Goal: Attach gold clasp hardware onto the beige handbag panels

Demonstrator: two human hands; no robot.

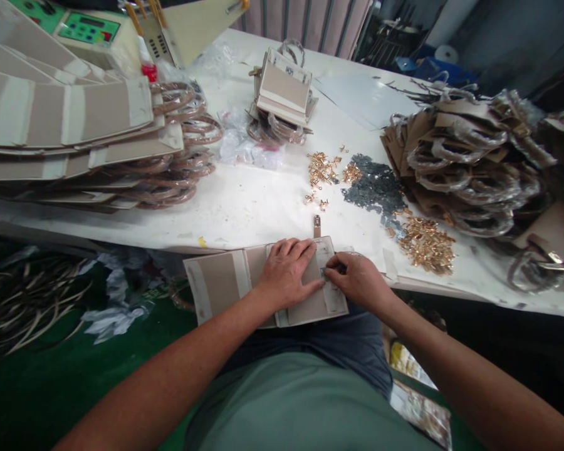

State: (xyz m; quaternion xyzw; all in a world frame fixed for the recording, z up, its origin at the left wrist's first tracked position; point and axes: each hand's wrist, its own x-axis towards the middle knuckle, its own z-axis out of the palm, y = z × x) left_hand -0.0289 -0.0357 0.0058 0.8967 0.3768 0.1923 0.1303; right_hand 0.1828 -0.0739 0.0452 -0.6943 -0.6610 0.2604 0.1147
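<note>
A beige bag panel (258, 272) with pale strips lies across my lap against the table's front edge. My left hand (289, 269) rests flat on it, fingers spread and pressing it down. At the panel's right end, my right hand (360, 279) is closed in a pinch over a pale strip. A small dark grey piece shows by its fingertips, but what they hold is too small to make out. Beyond the panel's far edge sticks out a brown tab (316, 227) with a metal fitting on it.
Gold fittings (427, 245) and thin grey metal plates (373, 186) lie in heaps on the white table (258, 207). Stacked panels with wrapped handles (122, 134) stand left, wrapped brown bag pieces (470, 156) right. A small stack of panels (286, 88) sits farther back.
</note>
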